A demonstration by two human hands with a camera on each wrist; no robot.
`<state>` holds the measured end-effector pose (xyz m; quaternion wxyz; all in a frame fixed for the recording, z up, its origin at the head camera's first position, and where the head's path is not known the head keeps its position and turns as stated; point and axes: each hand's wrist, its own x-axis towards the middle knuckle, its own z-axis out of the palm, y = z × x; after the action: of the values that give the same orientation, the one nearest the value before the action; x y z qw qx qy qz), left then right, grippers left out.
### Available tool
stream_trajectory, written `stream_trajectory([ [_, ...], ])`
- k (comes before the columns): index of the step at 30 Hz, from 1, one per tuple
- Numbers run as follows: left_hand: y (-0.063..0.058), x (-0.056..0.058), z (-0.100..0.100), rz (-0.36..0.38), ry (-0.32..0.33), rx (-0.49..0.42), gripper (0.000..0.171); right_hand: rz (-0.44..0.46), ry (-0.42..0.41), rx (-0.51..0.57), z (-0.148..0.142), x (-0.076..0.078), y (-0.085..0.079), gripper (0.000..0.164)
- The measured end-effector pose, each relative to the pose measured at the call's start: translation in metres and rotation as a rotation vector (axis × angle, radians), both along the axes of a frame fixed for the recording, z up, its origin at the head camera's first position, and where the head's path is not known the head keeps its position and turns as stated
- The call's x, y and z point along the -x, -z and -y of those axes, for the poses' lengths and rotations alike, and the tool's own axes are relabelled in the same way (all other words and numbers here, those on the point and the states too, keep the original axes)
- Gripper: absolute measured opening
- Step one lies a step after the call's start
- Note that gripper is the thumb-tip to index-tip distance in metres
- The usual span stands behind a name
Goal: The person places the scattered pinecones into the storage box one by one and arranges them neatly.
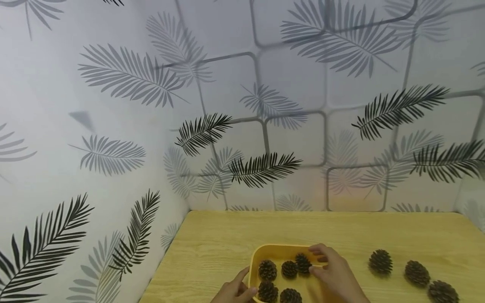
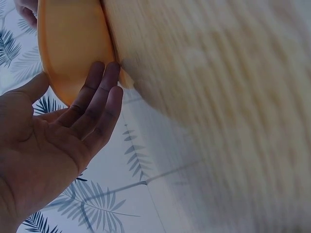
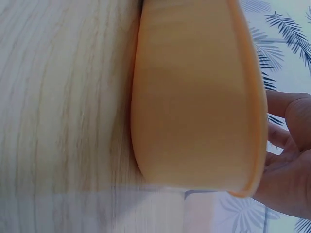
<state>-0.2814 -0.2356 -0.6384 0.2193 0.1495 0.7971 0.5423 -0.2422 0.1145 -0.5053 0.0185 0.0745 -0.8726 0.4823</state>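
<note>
yellow tray, left hand gripping its side — right hand loosely parted, beside a pinecone

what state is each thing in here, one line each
yellow tray: upright, open-topped, partly filled
five pine cones: inside the tray, visible in the head view
three pine cones: loose on the table, right of the tray
left hand: thumb at the rim, fingers against the outer wall
right hand: reaching over the rim, beside a cone; whether it grips it is unclear

bare right wrist, bare fingers
</note>
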Motion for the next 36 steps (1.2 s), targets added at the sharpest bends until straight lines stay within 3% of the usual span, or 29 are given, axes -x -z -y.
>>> stream_trajectory([
  [8,0.008,0.006,0.005,0.006,0.009,0.005,0.083,0.013,0.025,0.047,-0.008,-0.008,-0.002,0.043],
  [17,-0.003,-0.002,-0.002,-0.038,0.002,0.053,0.080,-0.005,0.032,0.122,-0.016,-0.019,-0.002,0.042],
  [26,-0.004,-0.002,-0.002,-0.079,0.002,0.063,0.078,-0.004,-0.009,0.197,-0.024,-0.024,-0.007,0.044],
  [36,-0.004,-0.001,-0.001,-0.055,0.003,0.050,0.078,0.000,-0.033,0.238,-0.036,-0.027,-0.008,0.046],
])
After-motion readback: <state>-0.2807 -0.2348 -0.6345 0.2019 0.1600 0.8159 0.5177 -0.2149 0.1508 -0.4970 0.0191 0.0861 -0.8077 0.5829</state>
